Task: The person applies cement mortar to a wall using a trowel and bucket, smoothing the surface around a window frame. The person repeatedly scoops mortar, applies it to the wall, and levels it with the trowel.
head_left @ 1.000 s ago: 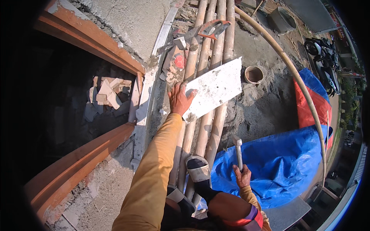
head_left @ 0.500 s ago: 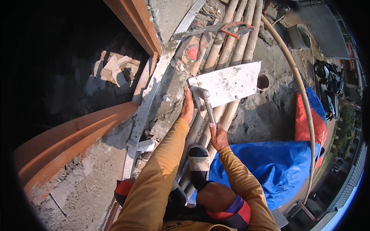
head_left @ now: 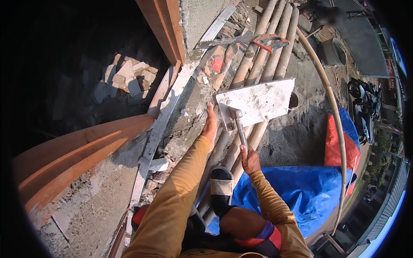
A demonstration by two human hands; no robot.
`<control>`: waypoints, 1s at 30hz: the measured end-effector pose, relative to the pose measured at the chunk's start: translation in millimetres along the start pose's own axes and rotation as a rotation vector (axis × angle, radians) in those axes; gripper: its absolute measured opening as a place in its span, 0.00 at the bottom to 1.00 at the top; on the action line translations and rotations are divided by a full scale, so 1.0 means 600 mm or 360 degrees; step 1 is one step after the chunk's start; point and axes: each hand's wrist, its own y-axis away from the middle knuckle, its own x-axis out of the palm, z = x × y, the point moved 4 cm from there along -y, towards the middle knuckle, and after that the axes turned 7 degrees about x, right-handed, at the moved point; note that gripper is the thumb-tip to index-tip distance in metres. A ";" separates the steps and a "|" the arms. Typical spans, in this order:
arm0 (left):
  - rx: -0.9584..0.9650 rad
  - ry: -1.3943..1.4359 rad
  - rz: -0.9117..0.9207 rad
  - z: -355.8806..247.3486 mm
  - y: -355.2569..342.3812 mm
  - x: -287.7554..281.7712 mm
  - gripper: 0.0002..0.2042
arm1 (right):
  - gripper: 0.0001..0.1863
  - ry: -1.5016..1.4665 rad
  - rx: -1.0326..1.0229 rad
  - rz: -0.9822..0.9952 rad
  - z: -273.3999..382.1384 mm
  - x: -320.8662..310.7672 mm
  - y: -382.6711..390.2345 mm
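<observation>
Head view: the white slab (head_left: pixel 269 101) lies across the poles (head_left: pixel 283 56), in one piece; the work on it looks under way, what remains unclear. The right hand (head_left: pixel 251 160) has its fingers curled round the hammer (head_left: pixel 241 132), its head over the slab's near-left part; the left hand (head_left: pixel 210 125), fingers straight and seemingly together, is just beside.

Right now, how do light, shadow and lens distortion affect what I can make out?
Head view: hard sunlight brightens the white board, while shadow darkens its corner beside the hammer; head view: the doorway interior is nearly black around the sunlit broken pieces; head view: the orange-brown frame looks bowed, likely fisheye distortion, and the picture's corners go black.
</observation>
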 end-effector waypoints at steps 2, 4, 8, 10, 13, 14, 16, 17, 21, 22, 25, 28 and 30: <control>-0.0152 -0.0067 -0.0110 0.020 0.017 -0.015 0.49 | 0.32 -0.0337 0.0201 0.0261 0.032 -0.015 0.013; -0.0087 -0.0041 -0.0108 0.013 0.003 -0.013 0.49 | 0.31 -0.0224 0.0120 0.0117 0.040 -0.025 -0.012; -0.0037 -0.0073 -0.0154 0.000 -0.004 -0.035 0.48 | 0.24 -0.0722 -0.0153 0.0013 0.158 -0.111 -0.007; -0.0003 -0.0088 -0.0160 -0.012 -0.005 -0.036 0.47 | 0.22 -0.1230 -0.0638 -0.0218 0.251 -0.191 0.011; 0.0014 -0.0085 -0.0118 -0.020 -0.005 -0.017 0.47 | 0.28 -0.1068 -0.0826 -0.0139 0.147 -0.118 -0.022; 0.0015 -0.0097 -0.0109 -0.015 -0.011 -0.011 0.46 | 0.31 -0.0551 -0.0293 -0.0250 0.068 -0.049 -0.010; 0.0042 -0.0161 -0.0105 -0.009 -0.015 -0.004 0.46 | 0.35 0.0236 0.0205 0.0213 -0.040 0.032 0.003; 0.0093 -0.0225 -0.0124 -0.018 -0.018 -0.010 0.46 | 0.35 0.0214 0.0211 0.0288 -0.042 0.040 0.006; 0.0228 -0.0615 -0.0084 -0.021 0.022 0.005 0.41 | 0.32 -0.0108 0.0239 0.0257 -0.014 0.009 0.031; 0.0264 -0.0714 -0.0057 -0.021 0.025 0.011 0.40 | 0.32 -0.0231 0.0235 0.0225 -0.002 -0.003 0.034; 0.0303 -0.1066 -0.0206 0.025 -0.024 -0.017 0.37 | 0.27 -0.0547 0.0188 0.0180 0.034 -0.029 0.037; 0.0380 -0.1445 -0.0304 0.004 0.001 0.012 0.36 | 0.25 -0.0813 0.0200 0.0114 0.017 -0.044 0.038; 0.0331 -0.1513 -0.0467 -0.005 0.009 0.008 0.35 | 0.25 -0.0889 0.0266 0.0117 0.002 -0.046 0.043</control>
